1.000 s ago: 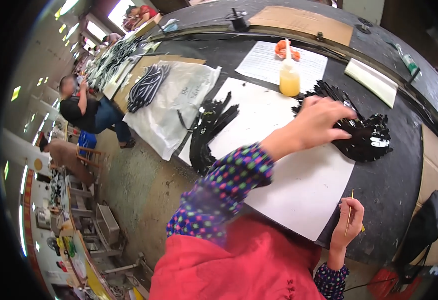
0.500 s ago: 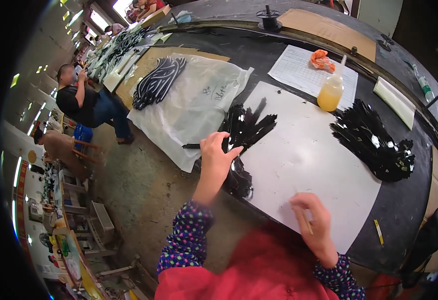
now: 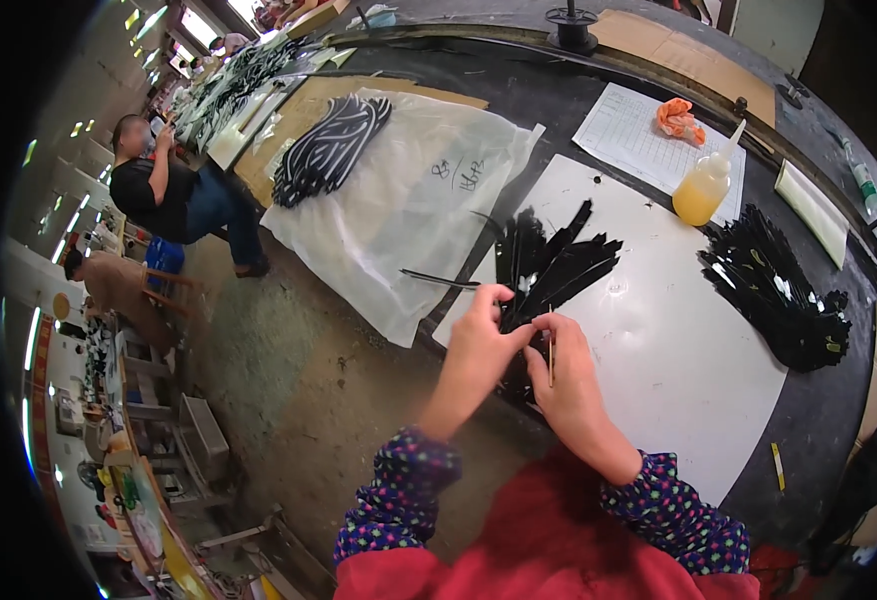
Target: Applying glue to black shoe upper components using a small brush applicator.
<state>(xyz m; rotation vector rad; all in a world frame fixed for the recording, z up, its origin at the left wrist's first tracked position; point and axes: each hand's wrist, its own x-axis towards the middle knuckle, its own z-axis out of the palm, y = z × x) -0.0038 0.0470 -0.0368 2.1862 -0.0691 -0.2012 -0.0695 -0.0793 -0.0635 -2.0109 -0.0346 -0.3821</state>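
My left hand (image 3: pixel 480 340) pinches a thin black strip (image 3: pixel 440 279), whose free end sticks out to the left over the plastic bag. Close beside it, my right hand (image 3: pixel 570 385) is closed around a slim pale wooden stick (image 3: pixel 551 362), held upright, and its fingertips meet those of the left. Just beyond both hands, a fanned bundle of glossy black strips (image 3: pixel 568 262) lies on the left part of a white board (image 3: pixel 673 360). My fingers hide the near end of the bundle and the stick's lower part.
A second heap of black strips (image 3: pixel 778 295) lies at the board's right edge. Behind stand a squeeze bottle of yellow liquid (image 3: pixel 700 195), a paper sheet (image 3: pixel 613 125) and an orange crumpled cloth (image 3: pixel 678 120). Striped strips (image 3: pixel 330 155) rest on a plastic bag (image 3: pixel 398 215). A person (image 3: pixel 163 190) stands left.
My right hand, with the stick, has come up and left from the board's front to meet my left hand. The whole table has shifted slightly rightward in view.
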